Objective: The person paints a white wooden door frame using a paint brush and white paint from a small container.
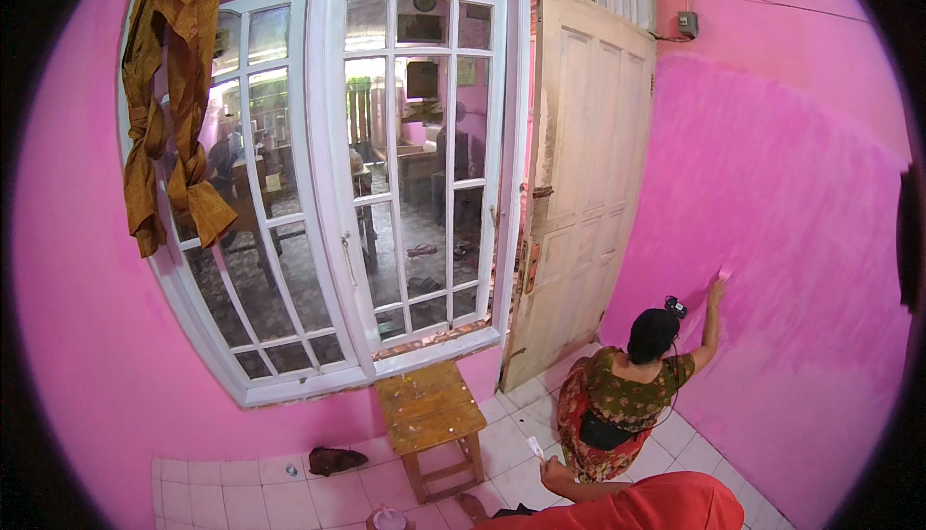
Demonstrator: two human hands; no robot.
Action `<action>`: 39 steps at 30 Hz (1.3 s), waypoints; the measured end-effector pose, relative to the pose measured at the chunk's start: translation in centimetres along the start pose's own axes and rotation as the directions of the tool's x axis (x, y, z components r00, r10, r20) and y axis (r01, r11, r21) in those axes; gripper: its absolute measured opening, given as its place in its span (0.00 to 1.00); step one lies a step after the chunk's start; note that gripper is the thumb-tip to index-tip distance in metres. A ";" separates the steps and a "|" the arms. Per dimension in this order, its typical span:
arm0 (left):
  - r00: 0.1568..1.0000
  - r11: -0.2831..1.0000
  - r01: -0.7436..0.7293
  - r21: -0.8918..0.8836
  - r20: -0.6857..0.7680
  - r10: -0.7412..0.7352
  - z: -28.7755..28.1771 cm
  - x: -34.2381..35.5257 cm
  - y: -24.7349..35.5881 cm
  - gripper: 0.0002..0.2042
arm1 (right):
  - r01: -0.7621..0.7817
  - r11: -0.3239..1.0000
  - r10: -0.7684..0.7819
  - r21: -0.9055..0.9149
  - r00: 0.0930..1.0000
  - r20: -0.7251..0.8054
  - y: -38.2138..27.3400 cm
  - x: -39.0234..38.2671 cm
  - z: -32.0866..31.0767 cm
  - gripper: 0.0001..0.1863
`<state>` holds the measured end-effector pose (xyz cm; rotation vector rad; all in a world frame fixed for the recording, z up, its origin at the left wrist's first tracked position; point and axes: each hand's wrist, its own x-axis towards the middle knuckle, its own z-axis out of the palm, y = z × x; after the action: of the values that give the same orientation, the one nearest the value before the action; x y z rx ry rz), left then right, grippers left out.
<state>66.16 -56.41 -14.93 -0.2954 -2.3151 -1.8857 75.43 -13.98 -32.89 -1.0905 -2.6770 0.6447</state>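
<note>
My right hand [557, 475], at the end of a red sleeve [666, 503], is closed around a small paintbrush [535, 448], its pale end pointing up and to the left. At the lower edge, part of my left hand [410, 524] shows around a small round container [389, 517] with pale pink in it; the picture cuts off most of both. A wooden stool [431, 403] with pale specks on its seat stands beyond my hands, below the window.
Ahead on the right, a co-worker [632, 376] crouches, one arm raised to the pink wall [752, 192]. A cream door [588, 183] stands beside the white-framed window [415, 163]. A brown curtain [169, 96] hangs knotted. On the tiles [241, 506] lies a dark brown object [336, 460].
</note>
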 end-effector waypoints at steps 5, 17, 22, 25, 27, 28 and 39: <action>1.000 0.999 -0.013 -0.032 0.016 0.014 0.0 0.2 0.2 0.31 | 0.003 1.000 -0.003 -0.001 1.000 0.007 -0.7 -0.4 -0.8 0.26; 1.000 0.998 -0.006 -0.054 0.007 0.007 -0.7 -0.1 0.0 0.31 | 0.007 1.000 -0.007 -0.003 1.000 0.024 0.0 -0.7 -0.3 0.27; 1.000 0.999 -0.005 -0.033 -0.025 0.005 -1.5 -0.4 0.6 0.31 | 0.043 0.999 -0.043 0.006 0.998 0.039 -0.4 -0.2 0.4 0.27; 0.999 1.000 -0.007 -0.023 -0.040 0.006 -1.8 -0.6 0.6 0.30 | 0.076 0.997 -0.076 0.019 0.996 0.035 -0.9 -0.2 1.1 0.27; 0.999 0.996 0.028 -0.086 -0.043 -0.032 -1.7 -0.7 -0.1 0.30 | 0.099 0.995 -0.100 0.029 0.995 0.020 -0.9 -0.2 1.4 0.27; 0.999 0.995 0.028 -0.092 -0.043 -0.032 -1.6 -0.7 -0.1 0.30 | 0.106 0.994 -0.107 0.035 0.994 0.012 -0.8 -0.1 1.6 0.27; 0.994 0.997 -0.037 -0.069 -0.104 0.030 -2.6 -0.8 -1.9 0.30 | 0.051 0.999 -0.050 -0.001 0.993 0.110 -4.7 0.5 -0.2 0.24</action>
<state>66.44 -59.42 -16.43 -0.2373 -2.1672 -1.9222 72.22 -16.51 -30.56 -1.0127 -2.7895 0.7107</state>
